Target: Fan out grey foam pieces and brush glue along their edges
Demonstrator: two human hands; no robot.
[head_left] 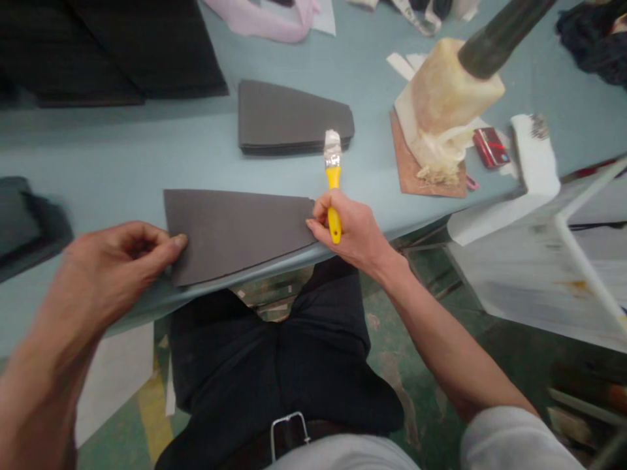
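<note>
A dark grey tapered sheet (245, 232) lies along the near edge of the table, its wide end to the left. My left hand (122, 261) pinches that wide end between thumb and fingers. In my right hand (350, 228) is a paintbrush (333, 171) with a yellow handle and whitish bristles that point away from me. The right thumb and fingertip also touch the narrow end of the sheet. Behind the brush tip rests a stack of similar tapered grey pieces (291, 114).
A yellowed plastic container (443, 94) with a dark handle stands on a brown board (406, 170). Right of it are a small red box (491, 147) and a white strip (536, 156). Large black stacks (161, 52) sit back left, and dark pieces (29, 222) lie far left.
</note>
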